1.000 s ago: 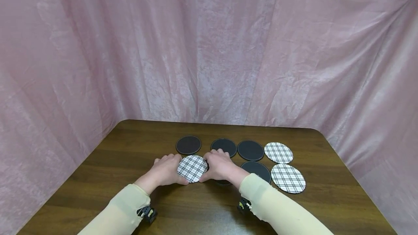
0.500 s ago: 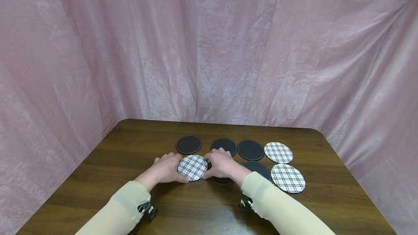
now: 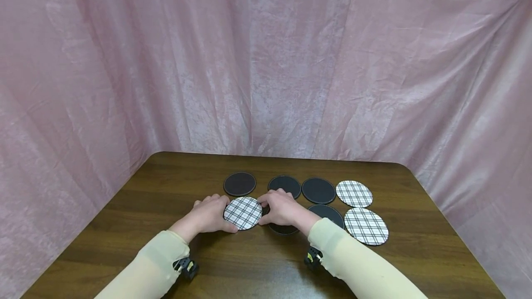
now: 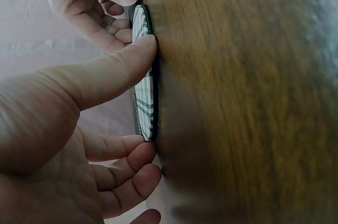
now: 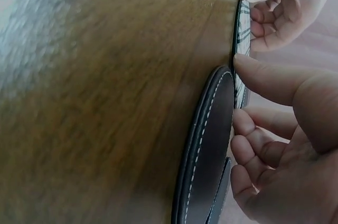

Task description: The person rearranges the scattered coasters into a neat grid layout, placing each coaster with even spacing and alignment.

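Observation:
A round coaster with black-and-white plaid lies on the wooden table, between the two hands. My left hand holds its left edge, thumb at the near side and fingers at the far side. My right hand is at the opposite edge, with curled fingers and thumb against the rim. In the left wrist view the plaid coaster looks flat on the wood. A dark stitched coaster lies under and beside the right hand, partly hidden.
One dark coaster lies just behind the plaid one. To the right are more dark coasters, such as this one, and two plaid ones, a far coaster and a near coaster. Pink curtains hang beyond the table.
The plaid coaster has shifted slightly left with both hands around it. My right thumb has slid from the near edge toward the right edge. The other coasters stay put.

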Action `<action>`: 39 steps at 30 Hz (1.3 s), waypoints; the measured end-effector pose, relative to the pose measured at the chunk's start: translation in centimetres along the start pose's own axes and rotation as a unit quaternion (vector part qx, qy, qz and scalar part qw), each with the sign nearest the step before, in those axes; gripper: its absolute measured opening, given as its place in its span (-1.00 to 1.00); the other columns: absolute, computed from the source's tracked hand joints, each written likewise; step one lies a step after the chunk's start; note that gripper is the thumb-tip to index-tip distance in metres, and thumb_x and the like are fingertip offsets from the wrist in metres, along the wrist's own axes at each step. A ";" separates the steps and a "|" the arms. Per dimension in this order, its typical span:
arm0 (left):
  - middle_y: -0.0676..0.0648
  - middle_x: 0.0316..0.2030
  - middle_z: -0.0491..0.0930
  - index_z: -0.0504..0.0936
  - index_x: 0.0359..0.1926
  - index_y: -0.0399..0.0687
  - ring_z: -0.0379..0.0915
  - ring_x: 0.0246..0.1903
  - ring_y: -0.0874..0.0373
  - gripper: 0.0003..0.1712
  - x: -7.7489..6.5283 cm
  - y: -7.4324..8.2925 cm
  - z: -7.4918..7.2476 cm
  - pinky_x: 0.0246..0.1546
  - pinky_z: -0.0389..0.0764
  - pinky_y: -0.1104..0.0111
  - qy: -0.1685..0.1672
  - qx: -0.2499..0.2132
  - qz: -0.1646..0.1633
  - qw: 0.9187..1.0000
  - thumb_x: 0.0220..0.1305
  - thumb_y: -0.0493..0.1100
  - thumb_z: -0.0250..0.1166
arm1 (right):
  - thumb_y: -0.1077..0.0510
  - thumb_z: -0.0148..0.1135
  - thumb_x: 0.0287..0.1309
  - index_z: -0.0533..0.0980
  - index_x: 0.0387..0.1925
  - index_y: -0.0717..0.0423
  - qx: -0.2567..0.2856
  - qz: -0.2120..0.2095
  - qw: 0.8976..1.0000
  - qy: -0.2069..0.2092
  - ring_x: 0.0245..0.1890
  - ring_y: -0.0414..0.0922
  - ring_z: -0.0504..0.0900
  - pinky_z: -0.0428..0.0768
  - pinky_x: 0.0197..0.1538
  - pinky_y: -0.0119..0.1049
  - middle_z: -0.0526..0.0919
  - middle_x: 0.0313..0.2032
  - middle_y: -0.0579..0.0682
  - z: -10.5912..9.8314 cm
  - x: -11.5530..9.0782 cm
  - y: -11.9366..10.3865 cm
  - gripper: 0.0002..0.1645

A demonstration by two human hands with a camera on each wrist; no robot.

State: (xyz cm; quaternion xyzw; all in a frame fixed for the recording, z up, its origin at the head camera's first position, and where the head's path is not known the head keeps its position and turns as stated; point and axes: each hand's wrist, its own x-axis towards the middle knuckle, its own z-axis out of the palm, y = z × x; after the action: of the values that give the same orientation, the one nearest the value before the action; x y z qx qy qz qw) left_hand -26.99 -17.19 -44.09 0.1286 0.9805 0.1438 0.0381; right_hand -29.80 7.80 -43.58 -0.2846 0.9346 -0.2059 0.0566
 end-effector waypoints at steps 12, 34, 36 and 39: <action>-0.07 -0.17 0.60 0.68 0.10 -0.20 0.55 -0.08 -0.07 -0.14 -0.6 0.9 -1.0 -0.06 0.48 -0.14 -0.012 0.006 0.004 1.000 -0.03 0.26 0.78 | 0.06 0.75 0.13 0.71 0.27 0.17 0.051 -0.014 0.999 0.006 0.12 0.09 0.58 0.43 0.31 0.22 0.83 0.00 -0.01 -0.3 -0.3 0.9 -0.30; -0.05 -0.18 0.58 0.69 0.12 -0.15 0.51 -0.08 -0.07 -0.16 0.4 0.1 0.6 -0.04 0.46 -0.16 -0.002 0.003 0.012 1.000 -0.01 0.26 0.77 | -0.14 0.78 0.06 0.74 0.23 0.06 -0.031 -0.011 0.999 0.014 -0.01 0.01 0.49 0.46 0.09 0.02 0.72 -0.03 0.01 -0.1 -1.0 0.5 -0.25; -0.06 -0.18 0.59 0.68 0.11 -0.15 0.51 -0.08 -0.08 -0.16 0.5 0.1 0.7 -0.05 0.47 -0.17 -0.002 0.005 0.014 1.000 -0.02 0.27 0.77 | -0.14 0.78 0.07 0.74 0.24 0.07 -0.028 -0.009 0.999 0.013 -0.01 0.01 0.49 0.46 0.09 0.01 0.72 -0.03 0.01 -0.1 -1.1 0.5 -0.25; -0.09 -0.15 0.60 0.68 0.13 -0.18 0.51 -0.06 -0.10 -0.13 0.4 0.2 0.6 -0.02 0.46 -0.18 -0.006 0.006 0.013 1.000 -0.01 0.29 0.76 | -0.14 0.78 0.07 0.74 0.24 0.08 -0.028 -0.008 1.000 0.012 0.00 0.02 0.50 0.47 0.10 0.02 0.72 -0.03 0.01 0.0 -1.1 0.5 -0.24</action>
State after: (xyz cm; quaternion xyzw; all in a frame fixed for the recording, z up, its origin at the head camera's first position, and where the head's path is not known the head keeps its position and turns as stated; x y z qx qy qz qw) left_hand -27.24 -16.76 -44.64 0.1425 0.9793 0.1374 0.0412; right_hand -29.16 8.75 -43.83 -0.2912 0.9382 -0.1837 0.0355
